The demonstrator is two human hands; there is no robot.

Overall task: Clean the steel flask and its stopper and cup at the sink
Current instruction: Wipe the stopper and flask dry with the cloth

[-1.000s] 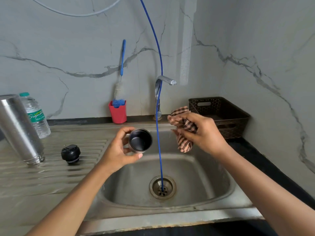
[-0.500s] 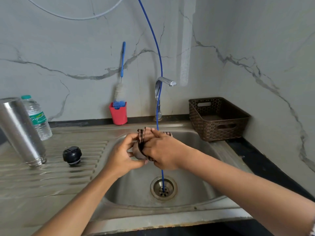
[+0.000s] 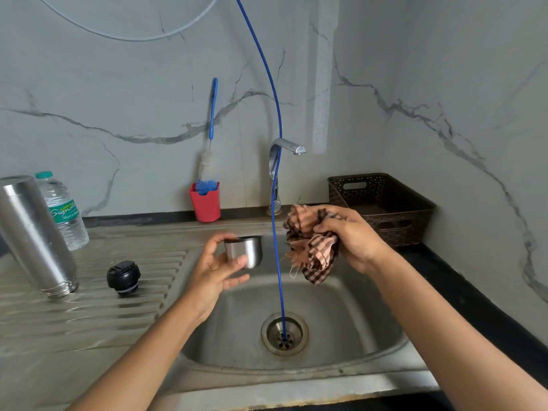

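Now, mid-frame, the left hand (image 3: 213,268) grips the cup (image 3: 244,252) above the sink (image 3: 341,321); the right hand (image 3: 353,235) clutches a cloth (image 3: 311,247) beside it. Flask (image 3: 32,235) and stopper (image 3: 123,277) stand left (on the drainboard (image 3: 89,321)). Probably best: push cloth inside, rotate cup.

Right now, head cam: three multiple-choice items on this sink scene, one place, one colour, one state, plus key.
1. Where is the black stopper? A) in the basin B) on the drainboard beside the steel flask C) in the basket
2. What colour is the brush holder? A) green B) white C) red
3. State of the checked cloth versus the steel cup? A) stuffed inside it B) bunched in the right hand, apart from it C) lying in the basin
Key: B, it sits on the ridges by the flask; C, plainly red; B, the left hand holds the cup alone.
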